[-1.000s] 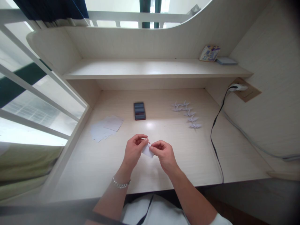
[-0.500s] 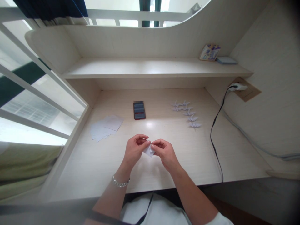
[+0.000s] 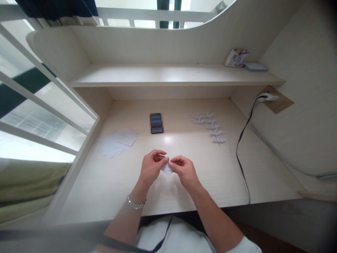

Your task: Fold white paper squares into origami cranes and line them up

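My left hand (image 3: 151, 167) and my right hand (image 3: 184, 170) meet just above the desk (image 3: 210, 182), near its front edge. Both pinch a small folded piece of pale paper (image 3: 167, 169) between fingertips and thumbs. A bracelet sits on my left wrist. To the left lies a loose pile of pale paper sheets (image 3: 117, 142). Several folded paper cranes (image 3: 210, 126) stand in a curved row to the right, behind my hands.
A small dark object (image 3: 156, 123) lies at mid-desk. A black cable (image 3: 243, 140) runs from a wall socket (image 3: 273, 98) down over the desk's front edge. A shelf (image 3: 168, 75) above holds a small packet (image 3: 236, 57) and a flat pad (image 3: 255, 66). White rails stand at left.
The paper between my fingers looks smaller and more tightly folded than a second ago. My fingertips have drawn closer together. Nothing else on the desk has moved.
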### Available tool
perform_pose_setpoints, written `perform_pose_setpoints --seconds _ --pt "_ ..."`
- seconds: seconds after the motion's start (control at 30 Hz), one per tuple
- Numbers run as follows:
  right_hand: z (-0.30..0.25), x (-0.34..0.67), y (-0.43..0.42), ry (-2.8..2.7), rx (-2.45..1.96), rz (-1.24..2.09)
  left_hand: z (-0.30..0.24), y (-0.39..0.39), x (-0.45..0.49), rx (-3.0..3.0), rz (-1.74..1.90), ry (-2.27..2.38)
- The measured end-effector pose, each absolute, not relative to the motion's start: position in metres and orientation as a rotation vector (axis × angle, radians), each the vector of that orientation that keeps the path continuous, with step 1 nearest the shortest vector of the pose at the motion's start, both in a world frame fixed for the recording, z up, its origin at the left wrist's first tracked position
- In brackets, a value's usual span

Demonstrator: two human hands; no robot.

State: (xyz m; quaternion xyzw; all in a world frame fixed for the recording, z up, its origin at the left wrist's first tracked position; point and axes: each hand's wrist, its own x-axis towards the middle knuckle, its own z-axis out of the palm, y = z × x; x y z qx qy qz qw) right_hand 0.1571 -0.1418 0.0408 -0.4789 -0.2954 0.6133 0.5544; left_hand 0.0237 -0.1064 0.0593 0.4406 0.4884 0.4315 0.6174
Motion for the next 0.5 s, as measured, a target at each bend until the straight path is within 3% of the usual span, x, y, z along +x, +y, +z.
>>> perform_pose_setpoints --seconds 0.5 --pt "0.0429 0.1559 -0.1406 -0.736 -1.147 1.344 0.0612 -0.1065 0.0259 0.931 1.017 1.100"
